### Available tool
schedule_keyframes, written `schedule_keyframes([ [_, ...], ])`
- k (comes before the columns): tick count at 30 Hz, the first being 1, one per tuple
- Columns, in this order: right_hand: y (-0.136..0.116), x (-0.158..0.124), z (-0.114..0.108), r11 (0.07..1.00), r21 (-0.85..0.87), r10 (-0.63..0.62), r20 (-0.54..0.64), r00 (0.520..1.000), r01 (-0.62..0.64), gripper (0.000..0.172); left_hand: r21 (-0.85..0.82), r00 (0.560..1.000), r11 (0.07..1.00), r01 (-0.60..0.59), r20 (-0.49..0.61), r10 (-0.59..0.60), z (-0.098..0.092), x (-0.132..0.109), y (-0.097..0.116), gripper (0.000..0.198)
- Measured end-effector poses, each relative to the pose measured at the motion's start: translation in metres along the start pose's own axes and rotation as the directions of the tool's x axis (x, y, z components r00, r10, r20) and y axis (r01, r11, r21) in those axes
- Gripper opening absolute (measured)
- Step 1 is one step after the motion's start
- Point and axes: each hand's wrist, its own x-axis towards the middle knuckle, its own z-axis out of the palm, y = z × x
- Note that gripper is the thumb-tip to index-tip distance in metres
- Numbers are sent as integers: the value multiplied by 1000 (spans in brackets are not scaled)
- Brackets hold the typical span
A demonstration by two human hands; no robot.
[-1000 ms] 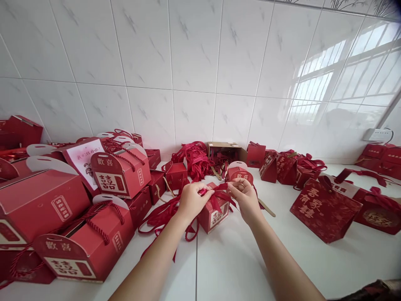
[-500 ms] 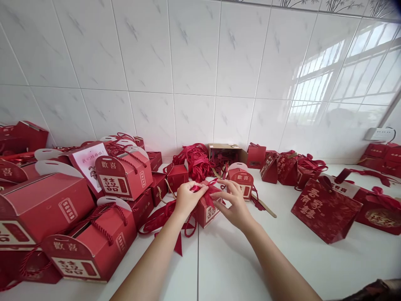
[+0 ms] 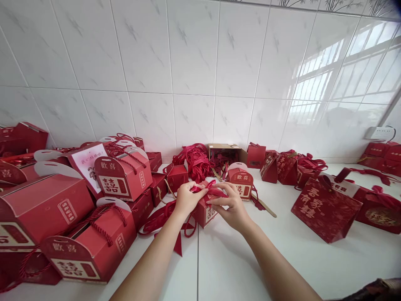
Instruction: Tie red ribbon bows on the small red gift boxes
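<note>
Here, left hand (image 3: 187,200): closed in a pinch, thumb and fingers gripping the red ribbon (image 3: 216,191) on top of the small box.
Right hand (image 3: 234,207): fingers curved and parted around the ribbon's other side, touching it; whether they pinch it, I cannot tell.
Small box (image 3: 209,215): directly beneath the grip, upright, between the two hands, its cream panel with dark characters turned toward the right wrist; fingers and ribbon hide much of its top.
Loose ribbon (image 3: 158,218): in loops just left of the grip, partly behind the left wrist, one tail reaching nearer the wearer.
White table (image 3: 230,267): under the box and both forearms, with a dark seam running toward the wearer from below the grip.
Handled box (image 3: 240,179): just beyond the right hand, upright, with a gold strip (image 3: 268,207) lying to its right.
Ribbon heap (image 3: 193,161): farther beyond the left hand, close to the wall.
Open carton (image 3: 226,146): right of that heap, straight beyond the grip, dark red pieces inside.
Stacked red boxes (image 3: 44,205): well left of the grip, several with twisted cord handles, a pink card (image 3: 87,161) leaning among them.
Slanted box (image 3: 326,209): well right of the right hand, gold characters on its front.
</note>
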Motion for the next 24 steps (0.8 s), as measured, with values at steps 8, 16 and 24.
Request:
schedule_keyframes([
  [8,-2,0,-5,997,55,54,47,997,-56,11,-25,999,999,27,-30,-28,3,2,-8,21],
  [16,-7,3,-19,983,161,54,174,983,-82,9,-61,998,997,52,-41,-55,3,2,-7,23],
  [24,-7,5,-20,897,325,299,55,953,-300,31,-123,996,989,87,-20,-90,0,1,-6,26],
])
